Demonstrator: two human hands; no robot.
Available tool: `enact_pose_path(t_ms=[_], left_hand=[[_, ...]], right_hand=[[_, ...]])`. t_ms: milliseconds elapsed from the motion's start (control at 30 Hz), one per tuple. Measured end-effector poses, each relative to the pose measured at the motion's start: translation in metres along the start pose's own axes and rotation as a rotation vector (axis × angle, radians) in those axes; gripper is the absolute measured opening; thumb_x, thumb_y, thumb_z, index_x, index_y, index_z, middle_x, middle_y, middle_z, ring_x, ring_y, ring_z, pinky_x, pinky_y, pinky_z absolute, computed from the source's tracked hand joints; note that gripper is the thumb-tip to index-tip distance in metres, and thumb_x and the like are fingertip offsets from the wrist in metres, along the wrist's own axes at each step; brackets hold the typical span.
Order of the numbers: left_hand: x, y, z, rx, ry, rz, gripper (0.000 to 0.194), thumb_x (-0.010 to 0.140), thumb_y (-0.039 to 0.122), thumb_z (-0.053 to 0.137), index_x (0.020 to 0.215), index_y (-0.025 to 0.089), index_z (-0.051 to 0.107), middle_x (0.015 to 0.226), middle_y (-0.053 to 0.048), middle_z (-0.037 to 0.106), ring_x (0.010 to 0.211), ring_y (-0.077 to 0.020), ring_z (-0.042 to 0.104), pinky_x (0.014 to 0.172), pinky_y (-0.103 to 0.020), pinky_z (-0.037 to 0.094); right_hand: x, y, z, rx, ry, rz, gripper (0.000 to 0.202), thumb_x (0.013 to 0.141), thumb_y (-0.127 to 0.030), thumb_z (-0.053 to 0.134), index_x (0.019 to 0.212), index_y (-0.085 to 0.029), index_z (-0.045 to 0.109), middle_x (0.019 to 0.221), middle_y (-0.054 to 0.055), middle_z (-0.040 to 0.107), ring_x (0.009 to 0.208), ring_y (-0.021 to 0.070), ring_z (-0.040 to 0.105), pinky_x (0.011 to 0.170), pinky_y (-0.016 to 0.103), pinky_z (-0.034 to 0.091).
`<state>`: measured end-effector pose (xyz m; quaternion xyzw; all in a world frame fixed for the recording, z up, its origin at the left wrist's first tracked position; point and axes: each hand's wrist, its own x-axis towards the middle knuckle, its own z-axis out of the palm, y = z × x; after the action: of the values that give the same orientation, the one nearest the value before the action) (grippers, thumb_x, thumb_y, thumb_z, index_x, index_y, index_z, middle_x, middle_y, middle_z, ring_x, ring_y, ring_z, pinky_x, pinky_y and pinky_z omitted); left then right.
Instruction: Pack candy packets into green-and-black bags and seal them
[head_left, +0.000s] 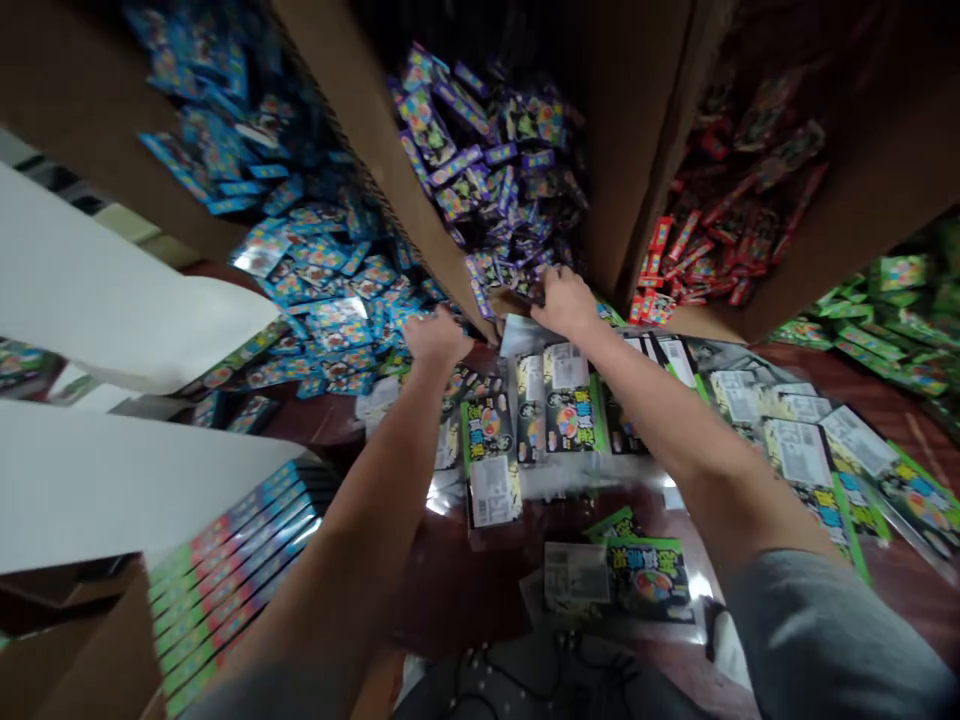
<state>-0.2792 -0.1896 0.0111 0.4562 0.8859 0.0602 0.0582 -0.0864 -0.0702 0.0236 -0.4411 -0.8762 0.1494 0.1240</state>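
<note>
My left hand reaches to the near right edge of a heap of small blue packets, its thumb apart from the fingers; blur softens the fingertips. My right hand is at the front edge of the middle box, by the small purple packets. Its fingers are bent inward, and whatever lies between them is hidden. Below both hands lie several clear bags with black-and-green printed cards, among them one upright bag and one lying sideways near my body.
Cardboard walls divide the heaps. Red packets fill the box to the right, with green packets beyond. More bagged cards lie at right. A stack of coloured boxes stands at lower left, near white panels.
</note>
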Motion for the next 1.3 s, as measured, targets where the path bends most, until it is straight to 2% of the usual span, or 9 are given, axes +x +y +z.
enact_pose_path(t_ms=[133,233,367,500,633,800,933,1100,1300], left_hand=[[-0.064,0.013,-0.021,-0.046,0.224,-0.094,0.065,0.089,0.034,0.07,0.148,0.013,0.053,0.145,-0.031,0.056,0.133,-0.0518,0.059,0.106,-0.07,0.05],[-0.16,0.033,-0.02,-0.235,0.365,0.175,0.06,0.077,0.035,0.078,0.132,0.021,0.058,0.134,-0.021,0.059,0.129,-0.0467,0.062,0.098,-0.063,0.06],[-0.28,0.055,0.023,-0.415,0.075,0.567,0.055,0.08,0.029,0.076,0.126,0.023,0.047,0.128,-0.017,0.064,0.116,-0.037,0.072,0.086,-0.051,0.067],[-0.32,0.049,0.067,-0.196,-0.076,0.621,0.046,0.091,0.03,0.074,0.128,0.018,0.05,0.119,-0.016,0.068,0.103,-0.0347,0.076,0.079,-0.046,0.067],[-0.285,0.069,0.051,-0.133,0.07,0.823,0.041,0.1,0.047,0.072,0.127,0.017,0.061,0.141,-0.023,0.064,0.122,-0.0409,0.068,0.103,-0.058,0.06],[-0.178,0.181,0.006,-0.052,0.142,0.788,0.041,0.107,0.042,0.055,0.135,0.013,0.063,0.144,-0.027,0.063,0.135,-0.0469,0.061,0.109,-0.062,0.054],[-0.094,0.255,0.013,0.102,0.085,0.664,0.047,0.108,0.025,0.033,0.143,0.007,0.058,0.142,-0.032,0.062,0.125,-0.0485,0.066,0.095,-0.063,0.057],[-0.05,0.262,0.04,0.052,-0.002,0.694,0.048,0.107,0.04,0.04,0.137,0.012,0.064,0.136,-0.031,0.068,0.133,-0.0464,0.059,0.105,-0.068,0.049],[-0.048,0.26,0.042,0.031,0.006,0.632,0.058,0.108,0.051,0.033,0.139,0.011,0.061,0.125,-0.022,0.072,0.126,-0.0363,0.058,0.101,-0.053,0.046]], right_hand=[[-0.096,0.022,-0.042,0.051,0.112,-0.134,0.052,0.099,-0.035,0.061,0.145,-0.011,0.056,0.139,0.02,0.061,0.119,0.0338,0.068,0.102,0.047,0.057],[-0.207,0.03,-0.059,0.012,0.042,-0.162,0.046,0.099,-0.044,0.057,0.135,-0.016,0.061,0.122,0.016,0.066,0.086,0.0268,0.069,0.067,0.04,0.057],[-0.336,0.023,-0.046,-0.12,-0.139,-0.105,0.039,0.094,-0.04,0.062,0.126,-0.019,0.066,0.111,0.014,0.071,0.069,0.022,0.066,0.048,0.033,0.039],[-0.377,0.025,-0.038,-0.101,-0.41,0.05,0.052,0.099,-0.061,0.061,0.131,-0.02,0.064,0.122,0.016,0.074,0.08,0.0273,0.073,0.055,0.037,0.048],[-0.344,0.102,-0.07,-0.07,-0.201,0.238,0.071,0.101,-0.08,0.046,0.137,-0.02,0.061,0.13,0.018,0.071,0.102,0.0343,0.073,0.077,0.045,0.058],[-0.289,0.273,-0.121,-0.332,0.335,0.643,0.068,0.102,-0.054,0.057,0.147,-0.004,0.052,0.145,0.033,0.056,0.135,0.0446,0.055,0.108,0.058,0.048],[-0.273,0.366,-0.139,-0.327,0.547,1.033,0.077,0.097,-0.056,0.063,0.149,-0.002,0.045,0.152,0.037,0.048,0.143,0.0449,0.047,0.112,0.061,0.043],[-0.286,0.394,-0.136,-0.215,0.499,1.015,0.057,0.096,-0.04,0.06,0.143,-0.009,0.052,0.144,0.028,0.062,0.135,0.0402,0.057,0.112,0.059,0.043],[-0.325,0.348,-0.135,0.423,0.651,0.793,0.068,0.091,-0.032,0.064,0.153,-0.012,0.045,0.132,0.024,0.072,0.107,0.0264,0.068,0.095,0.045,0.054]])
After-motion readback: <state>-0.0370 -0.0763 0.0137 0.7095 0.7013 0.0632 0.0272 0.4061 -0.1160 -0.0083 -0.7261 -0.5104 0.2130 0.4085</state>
